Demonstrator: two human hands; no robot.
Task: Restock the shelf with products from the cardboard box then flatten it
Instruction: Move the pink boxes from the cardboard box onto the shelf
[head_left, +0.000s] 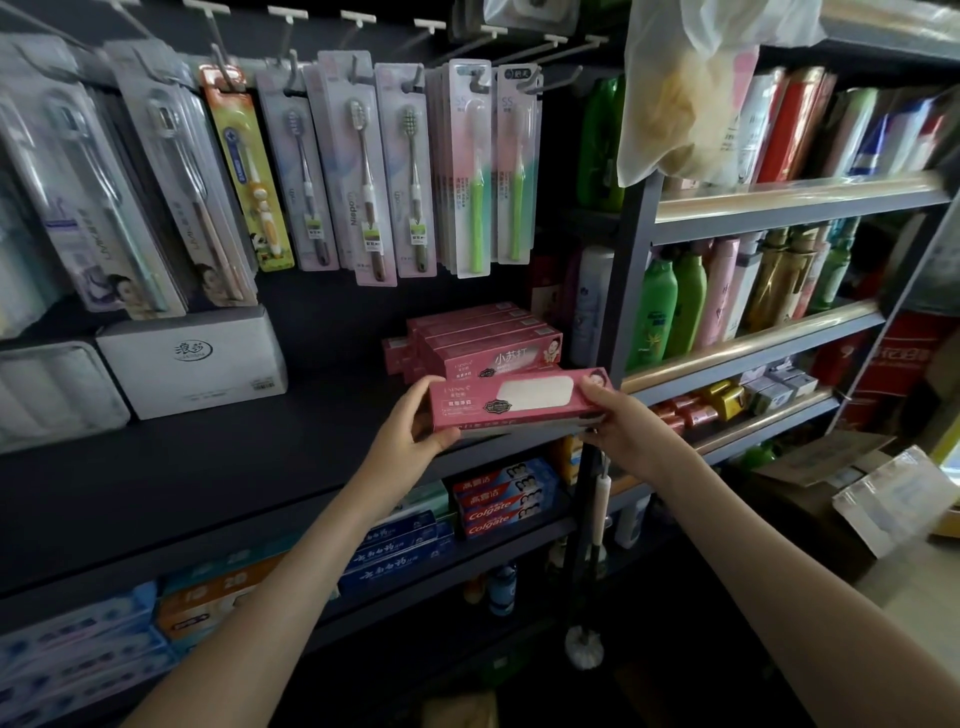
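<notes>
A pink toothpaste box (511, 397) is held level just above the front edge of the dark shelf (234, 467). My left hand (410, 428) grips its left end, thumb underneath. My right hand (621, 421) grips its right end. Right behind it, a stack of matching pink toothpaste boxes (483, 340) lies on the shelf. A cardboard box (831, 457) with open flaps sits on the floor at the far right, partly hidden by the shelving.
Packaged toothbrushes (363, 171) hang on hooks above the shelf. A white box (192, 358) stands at the shelf's left. Colgate and blue toothpaste boxes (498, 501) fill the shelf below. Bottles (675, 306) line the right-hand shelving. A plastic bag (691, 88) hangs overhead.
</notes>
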